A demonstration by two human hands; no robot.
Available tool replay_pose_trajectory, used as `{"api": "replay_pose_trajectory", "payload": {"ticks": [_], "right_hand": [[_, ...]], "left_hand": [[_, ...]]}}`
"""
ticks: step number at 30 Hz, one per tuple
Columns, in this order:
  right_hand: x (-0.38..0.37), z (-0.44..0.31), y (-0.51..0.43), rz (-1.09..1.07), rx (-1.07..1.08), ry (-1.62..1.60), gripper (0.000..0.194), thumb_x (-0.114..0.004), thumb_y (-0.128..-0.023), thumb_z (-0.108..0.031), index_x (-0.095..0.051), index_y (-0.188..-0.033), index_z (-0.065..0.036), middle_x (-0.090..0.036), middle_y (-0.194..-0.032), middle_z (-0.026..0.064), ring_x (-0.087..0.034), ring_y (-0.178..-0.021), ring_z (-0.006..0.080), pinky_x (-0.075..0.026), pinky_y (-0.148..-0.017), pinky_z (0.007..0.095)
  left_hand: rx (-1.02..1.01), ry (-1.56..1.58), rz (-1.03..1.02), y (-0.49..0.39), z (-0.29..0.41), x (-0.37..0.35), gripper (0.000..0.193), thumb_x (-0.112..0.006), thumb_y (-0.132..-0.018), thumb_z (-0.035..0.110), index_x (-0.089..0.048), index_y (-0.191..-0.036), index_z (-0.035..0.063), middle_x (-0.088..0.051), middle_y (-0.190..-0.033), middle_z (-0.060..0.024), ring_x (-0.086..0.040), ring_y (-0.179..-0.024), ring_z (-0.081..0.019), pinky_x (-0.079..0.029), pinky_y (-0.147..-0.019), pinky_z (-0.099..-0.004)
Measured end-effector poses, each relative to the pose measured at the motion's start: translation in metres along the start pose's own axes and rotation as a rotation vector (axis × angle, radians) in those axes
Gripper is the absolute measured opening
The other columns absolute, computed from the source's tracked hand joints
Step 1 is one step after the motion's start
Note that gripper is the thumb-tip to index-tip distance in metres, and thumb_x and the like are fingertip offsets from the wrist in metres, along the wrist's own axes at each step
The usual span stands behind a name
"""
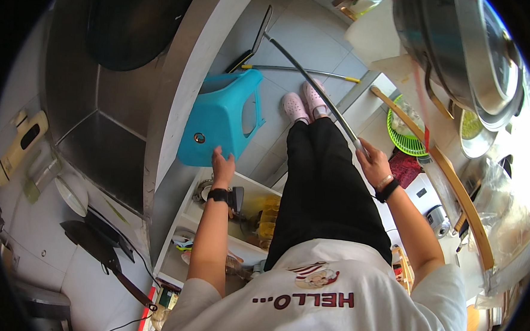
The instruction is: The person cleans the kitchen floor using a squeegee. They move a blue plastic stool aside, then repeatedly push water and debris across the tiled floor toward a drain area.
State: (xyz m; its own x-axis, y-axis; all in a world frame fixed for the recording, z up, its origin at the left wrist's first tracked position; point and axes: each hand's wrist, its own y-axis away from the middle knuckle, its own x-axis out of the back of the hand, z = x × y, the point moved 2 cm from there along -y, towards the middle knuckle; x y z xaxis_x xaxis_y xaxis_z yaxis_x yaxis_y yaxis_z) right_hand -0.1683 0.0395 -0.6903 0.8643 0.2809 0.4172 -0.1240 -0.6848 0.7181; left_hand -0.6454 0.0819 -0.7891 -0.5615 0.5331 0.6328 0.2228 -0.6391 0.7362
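Note:
My right hand (373, 161) is closed round the end of a metal pole (314, 82). The pole slants down to a long, flat cleaning-tool head (263, 24) at the floor. My left hand (223, 165) has its fingers apart and nothing in it; it is at the near edge of a turquoise plastic stool (213, 118), and whether it touches is unclear. The stool is tilted beside the counter. Beyond it lies a second tool, with a black and yellow head (240, 61) and a yellow-ended metal handle (312, 71) across the floor.
A sink (108, 153) with a black pan (133, 23) is at left, a frying pan (94, 244) below it. Open shelves (241, 182) stand near my legs. At right are a green basket (403, 141), a curved wooden strip (461, 198) and a large lidded pot (455, 54).

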Motion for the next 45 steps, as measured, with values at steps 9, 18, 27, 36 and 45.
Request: {"api": "replay_pose_trajectory", "payload": {"ticks": [9,18,27,36,45], "right_hand": [[0.007,-0.019,0.02,-0.102,-0.047,-0.248,0.05,-0.061,-0.092,-0.01,-0.047,-0.139,-0.007,-0.068,-0.098,0.0179,-0.065,-0.087,0.0313,-0.051,-0.081,0.0354],[0.02,-0.037,-0.02,-0.113,0.037,-0.174,0.048,-0.061,-0.091,-0.009,-0.049,-0.137,-0.005,-0.063,-0.106,0.0183,-0.057,-0.094,0.0288,-0.047,-0.081,0.032],[0.018,-0.071,-0.045,-0.197,0.002,-0.22,0.039,-0.059,-0.095,-0.017,-0.055,-0.131,-0.003,-0.062,-0.075,0.0139,-0.053,-0.063,0.0177,-0.046,-0.064,0.0317],[-0.027,-0.104,-0.086,-0.449,-0.032,-0.217,0.036,-0.056,-0.096,-0.021,-0.057,-0.128,-0.005,-0.06,-0.072,0.0067,-0.056,-0.063,0.0145,-0.045,-0.058,0.0292],[-0.151,-0.122,-0.152,-0.702,-0.181,0.046,0.023,-0.054,-0.094,-0.021,-0.067,-0.106,-0.007,-0.068,-0.077,0.0106,-0.065,-0.064,0.0291,-0.053,-0.06,0.0429]], "left_hand": [[0.404,0.362,0.261,-0.079,-0.02,-0.002,0.065,-0.07,-0.088,0.032,-0.038,-0.132,-0.0025,-0.036,-0.136,-0.0237,-0.056,-0.106,-0.0345,-0.055,-0.078,-0.0431],[0.333,0.467,0.122,-0.109,-0.032,0.02,0.07,-0.076,-0.083,0.037,-0.034,-0.124,-0.001,-0.049,-0.116,-0.014,-0.059,-0.087,-0.0226,-0.052,-0.059,-0.0337],[0.25,0.419,0.061,-0.014,-0.044,0.0,0.079,-0.081,-0.079,0.033,-0.03,-0.128,-0.0023,-0.046,-0.121,-0.0175,-0.054,-0.102,-0.027,-0.053,-0.074,-0.0396],[0.145,0.279,0.089,0.074,-0.054,-0.028,0.075,-0.085,-0.074,0.026,-0.03,-0.12,0.0018,-0.044,-0.11,-0.0152,-0.048,-0.103,-0.0295,-0.043,-0.089,-0.0423],[0.274,0.3,0.043,0.078,-0.067,-0.051,0.071,-0.086,-0.073,0.024,-0.031,-0.112,0.0007,-0.044,-0.107,-0.015,-0.049,-0.098,-0.0272,-0.044,-0.084,-0.0405]]}}
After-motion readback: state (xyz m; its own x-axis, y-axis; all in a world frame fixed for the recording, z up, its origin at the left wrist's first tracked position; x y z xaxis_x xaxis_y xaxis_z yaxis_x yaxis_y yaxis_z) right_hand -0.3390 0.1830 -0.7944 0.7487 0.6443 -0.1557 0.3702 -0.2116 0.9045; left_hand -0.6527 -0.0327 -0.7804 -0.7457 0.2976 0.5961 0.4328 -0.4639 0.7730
